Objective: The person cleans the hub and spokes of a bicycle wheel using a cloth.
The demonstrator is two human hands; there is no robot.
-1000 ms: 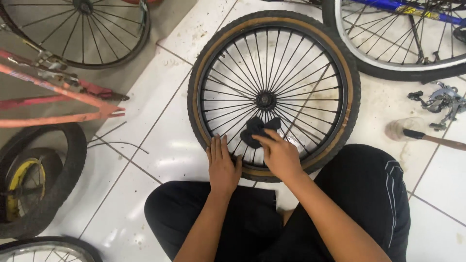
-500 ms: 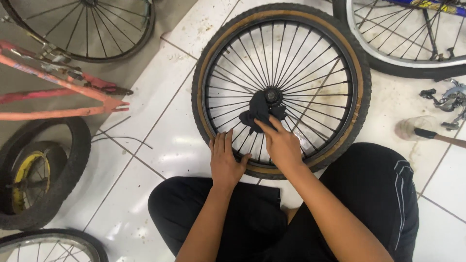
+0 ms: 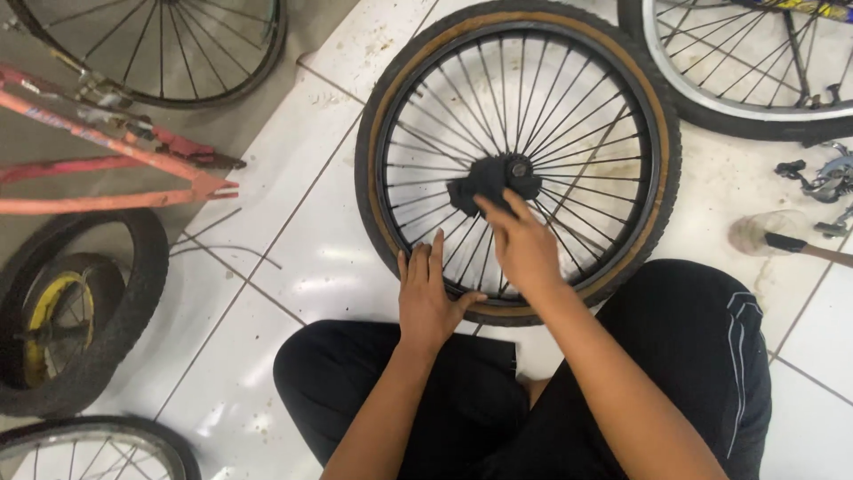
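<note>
**Hands on a wheel that lies on the floor**

Far left of the wheel [image 3: 518, 160], a small tyre [image 3: 75, 311] with a yellow hub lies on the floor [image 3: 293, 240]. Above it is a red bike frame [image 3: 115, 164]. Another spoked wheel [image 3: 169, 49] sits above the frame, at the top left.

The wheel lies flat on the white floor, just in front of the person's crossed legs. It has a black tyre with a brown side and thin black spokes.

The left hand [image 3: 428, 298] rests flat on the near rim of the wheel. Its fingers are straight and close together, and it holds nothing.

The right hand [image 3: 524, 244] is over the spokes, between the near rim and the middle of the wheel. Its fingertips press a black rag [image 3: 475, 185] against the hub [image 3: 520, 169]. The rag sits just left of the hub, touching it.

To the upper right of the wheel is a bigger wheel [image 3: 755, 80] with a silver rim. To the right of the wheel, a hammer [image 3: 782, 238] lies on the floor. Some metal bike parts [image 3: 822, 182] lie just above the hammer.
</note>
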